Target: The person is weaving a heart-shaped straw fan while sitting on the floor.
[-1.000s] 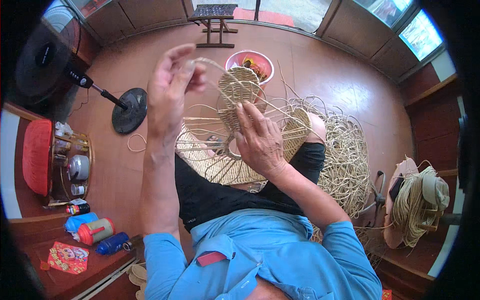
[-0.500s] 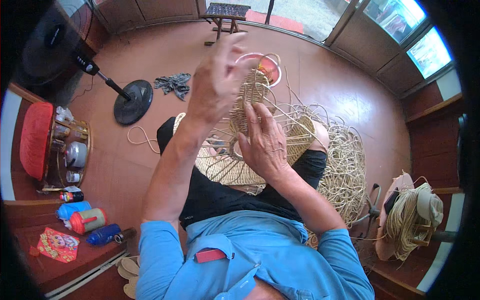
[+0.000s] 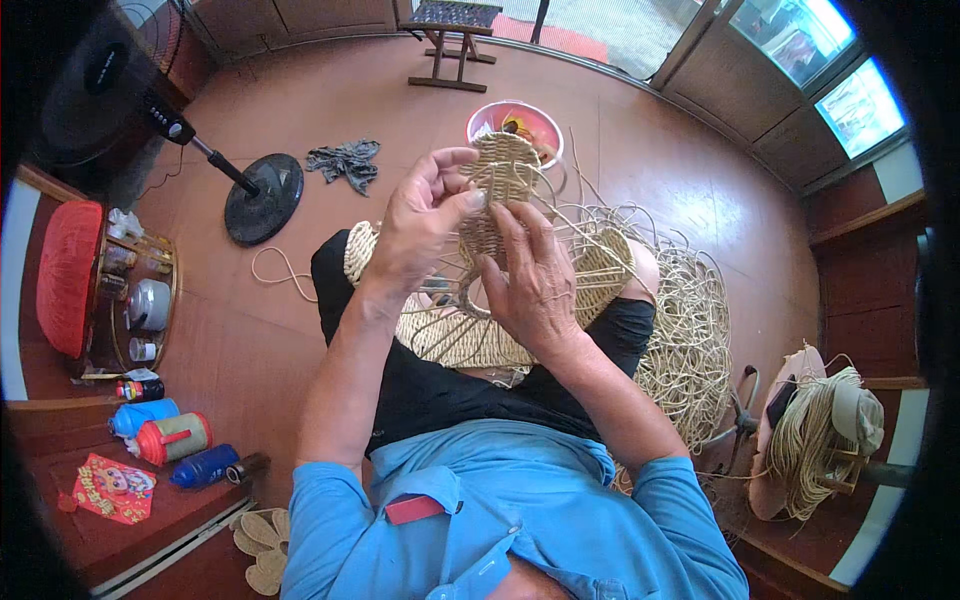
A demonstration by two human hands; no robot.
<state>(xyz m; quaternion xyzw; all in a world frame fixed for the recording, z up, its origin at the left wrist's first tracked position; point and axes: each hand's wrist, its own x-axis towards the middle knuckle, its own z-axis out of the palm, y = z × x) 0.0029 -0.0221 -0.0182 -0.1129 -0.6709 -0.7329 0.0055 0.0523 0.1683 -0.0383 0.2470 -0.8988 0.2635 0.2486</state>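
A small upright woven straw panel [image 3: 505, 147] with long loose cords is held in front of me. My left hand [image 3: 420, 220] pinches at its left edge, fingers curled, thumb over the weave; whether a cord is between them I cannot make out. My right hand [image 3: 530, 280] grips the panel lower down, two fingers laid along its face and the thumb to the left. Below, a larger curved woven piece [image 3: 460, 340] with cords radiating from a ring [image 3: 470, 300] lies across my legs.
A heap of cord [image 3: 685, 350] lies right, near a coiled hank [image 3: 810, 450]. A pink basin [image 3: 535, 120] and folding stool [image 3: 455, 20] stand ahead. Left are a fan [image 3: 262, 200], dark cloth [image 3: 345, 165], wooden rack [image 3: 150, 310] and bottles [image 3: 170, 437]; flat cutouts [image 3: 262, 550] lie lower left.
My left hand, raised and loosely open earlier, has come down and right onto the woven panel and closed at its edge. My right hand stays on the panel, slightly shifted.
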